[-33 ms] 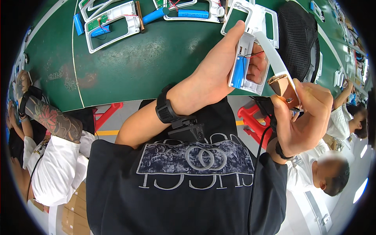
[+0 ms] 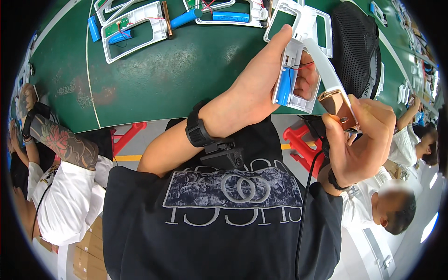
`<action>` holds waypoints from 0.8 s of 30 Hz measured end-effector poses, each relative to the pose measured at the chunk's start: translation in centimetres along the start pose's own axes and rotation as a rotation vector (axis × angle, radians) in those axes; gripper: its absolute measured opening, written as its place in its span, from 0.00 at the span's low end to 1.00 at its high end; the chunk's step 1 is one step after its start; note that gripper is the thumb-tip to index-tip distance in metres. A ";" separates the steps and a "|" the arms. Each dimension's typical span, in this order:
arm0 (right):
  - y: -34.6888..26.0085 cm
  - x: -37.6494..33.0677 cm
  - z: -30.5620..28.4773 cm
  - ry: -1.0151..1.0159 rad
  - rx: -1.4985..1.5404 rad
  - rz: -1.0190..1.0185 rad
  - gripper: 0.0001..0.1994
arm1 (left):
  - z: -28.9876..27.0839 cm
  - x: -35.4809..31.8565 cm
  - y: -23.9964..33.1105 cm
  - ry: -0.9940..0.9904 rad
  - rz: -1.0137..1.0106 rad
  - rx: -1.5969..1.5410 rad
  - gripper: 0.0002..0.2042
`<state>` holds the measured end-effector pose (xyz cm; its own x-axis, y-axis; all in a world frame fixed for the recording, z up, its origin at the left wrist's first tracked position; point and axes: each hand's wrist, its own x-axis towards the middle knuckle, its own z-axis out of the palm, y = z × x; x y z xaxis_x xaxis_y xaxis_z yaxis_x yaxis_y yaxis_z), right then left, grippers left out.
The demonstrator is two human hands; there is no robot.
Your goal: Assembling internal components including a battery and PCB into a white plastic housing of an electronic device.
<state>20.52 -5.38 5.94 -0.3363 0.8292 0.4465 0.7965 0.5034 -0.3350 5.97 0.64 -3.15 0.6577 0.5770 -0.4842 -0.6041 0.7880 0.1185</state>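
Note:
My left hand point(image 2: 252, 86) is closed around a white plastic housing point(image 2: 301, 105), thumb along its far left edge and fingers showing through its opening. A blue cylindrical battery point(image 2: 283, 87) lies inside the housing, with thin red and black wires near its upper end. Between thumb and fingers, my right hand point(image 2: 364, 142) pinches the shiny rose-gold end point(image 2: 337, 105) of a long white plastic strip point(image 2: 325, 65). The strip slants up and left, its upper end overlapping the housing's far edge in view; whether they touch I cannot tell.
More white frames point(image 2: 112, 51) with blue batteries point(image 2: 231, 17) and green circuit boards lie along the green table's point(image 2: 154, 79) far side. A black mesh bag-like item point(image 2: 357, 51) rests beyond my right hand. Red stools point(image 2: 303, 144) stand below the table edge. Other people sit on both sides.

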 end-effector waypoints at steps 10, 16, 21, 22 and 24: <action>0.0 -0.5 1.0 -0.113 -0.112 -0.178 0.24 | -1.4 -0.3 0.0 -0.197 -0.021 -0.141 0.26; -0.2 -1.1 1.7 -0.084 -0.166 -0.210 0.24 | 0.4 -1.1 1.0 -0.145 -0.083 -0.064 0.28; 0.1 -1.8 3.0 -0.020 -0.156 -0.267 0.22 | -0.7 -1.0 0.7 -0.141 -0.045 -0.049 0.29; 0.2 -2.0 3.1 0.000 -0.160 -0.271 0.21 | -0.9 -0.9 0.6 -0.161 -0.052 -0.068 0.30; 0.4 -2.4 3.5 0.017 -0.184 -0.257 0.18 | -1.1 -0.6 0.4 -0.168 -0.063 -0.055 0.30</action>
<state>19.91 -6.31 1.85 -0.5311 0.6758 0.5111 0.7647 0.6421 -0.0545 4.83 0.41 -3.81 0.7581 0.5582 -0.3373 -0.5799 0.8135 0.0429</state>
